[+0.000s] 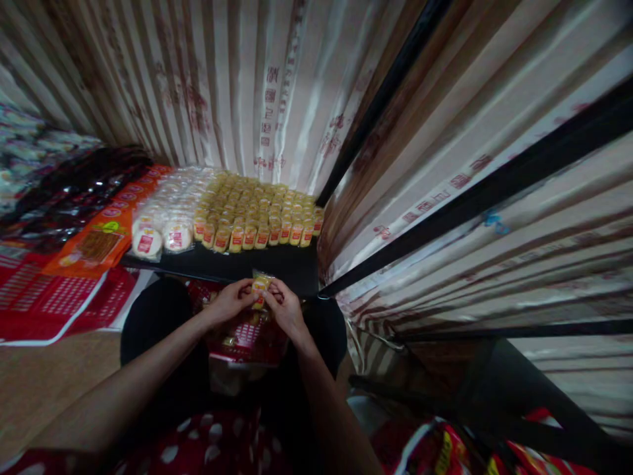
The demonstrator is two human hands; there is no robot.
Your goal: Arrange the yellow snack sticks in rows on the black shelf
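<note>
Two bare hands meet over the near edge of a low black desk, and from where I stand I can see a small yellow packet in a clear wrapper between them. The left hand pinches it from one side, thumb and fingers drawn closely together; the right hand grips the other side in the same way, its thumb lying against the front of the wrapper. Just below, a red bag with a clear lower part rests in the lap, between two dark-clad knees. On the desk, many yellow packets with red labels stand packed in rows, looking much like the one being held. To the left of these lie white round packets, clear-wrapped and also labelled in red. Next along comes an orange bag, with a large red bag beyond it and a heap of dark, shiny wrapping behind. A pale striped curtain printed with red characters hangs behind everything, and black poles slant across its right side. The person wears a red garment with white dots. More red packaging sits at the lower right, too dim to make out.
</note>
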